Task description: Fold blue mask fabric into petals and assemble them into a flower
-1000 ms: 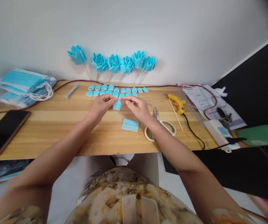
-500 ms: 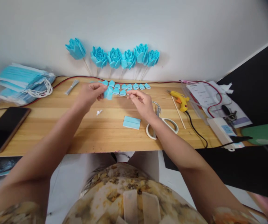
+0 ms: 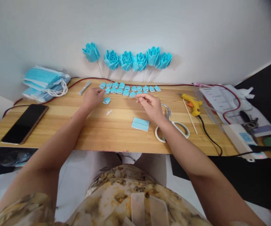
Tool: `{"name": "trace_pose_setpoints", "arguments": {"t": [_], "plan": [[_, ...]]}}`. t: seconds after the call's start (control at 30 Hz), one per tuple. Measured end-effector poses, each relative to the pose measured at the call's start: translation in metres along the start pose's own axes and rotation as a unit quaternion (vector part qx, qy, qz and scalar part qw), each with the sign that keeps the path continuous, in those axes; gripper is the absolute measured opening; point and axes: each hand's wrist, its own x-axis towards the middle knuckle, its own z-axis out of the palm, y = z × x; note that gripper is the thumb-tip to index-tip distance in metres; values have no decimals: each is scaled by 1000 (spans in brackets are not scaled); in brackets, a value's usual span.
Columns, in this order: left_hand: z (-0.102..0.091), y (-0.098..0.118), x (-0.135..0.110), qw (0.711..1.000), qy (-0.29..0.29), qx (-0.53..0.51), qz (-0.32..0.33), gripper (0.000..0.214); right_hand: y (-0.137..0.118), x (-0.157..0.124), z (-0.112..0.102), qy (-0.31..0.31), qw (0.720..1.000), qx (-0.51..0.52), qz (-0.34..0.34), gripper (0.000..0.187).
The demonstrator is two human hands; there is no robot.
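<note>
Black smartphone (image 3: pixel 25 124): flat on the table (image 3: pixel 116 139), left end. White power strip (image 3: pixel 235 138): right end, black plug (image 3: pixel 262 148) inserted. Keys (image 3: pixel 251 124): on papers (image 3: pixel 212 95), beside the power strip.

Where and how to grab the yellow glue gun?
Probably by the handle of the yellow glue gun, with the right hand from the near side: the handle extends nearward, the nozzle points left, and the black cord leaves the handle's end.

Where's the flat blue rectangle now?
In the head view, the flat blue rectangle lies on the table, lower in frame than the right hand, just left of the scissors.
</note>
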Motion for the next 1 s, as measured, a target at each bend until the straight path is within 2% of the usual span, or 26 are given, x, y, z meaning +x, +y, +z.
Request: {"name": "trace_pose_setpoints", "arguments": {"t": [0.1, 0.2, 0.3, 0.47, 0.6, 0.7, 0.8, 0.9, 1.0], "plan": [[0, 0, 0, 995, 86, 51, 21, 10, -1, 0, -1, 5, 1000, -10, -4, 29], [-1, 1, -3, 994, 91, 44, 34, 15, -5, 2, -5, -4, 998, -55, -24, 31], [-3, 8, -8, 992, 106, 17, 63, 21, -11, 4, -14, -66, 987, -140, -46, 32], [-2, 27, -24, 991, 69, -46, 108, 21, -21, -5, -32, -209, 929, -303, -28, 13], [12, 49, -48, 985, 42, -103, 133, 23, -25, -27, -36, -244, 891, -381, 29, 6], [22, 65, -69, 979, -43, -123, 155, 21, -25, -39, -30, -246, 886, -389, 56, 5], [27, 77, -85, 966, -146, -174, 122, 18, -27, -42, -24, -193, 904, -376, 67, 5], [31, 82, -94, 927, -278, -242, 64, 24, -34, -40, -18, -97, 933, -345, 41, 9], [36, 82, -97, 878, -346, -331, -18, 48, -40, -40, -10, -41, 950, -306, -37, 10]]}}
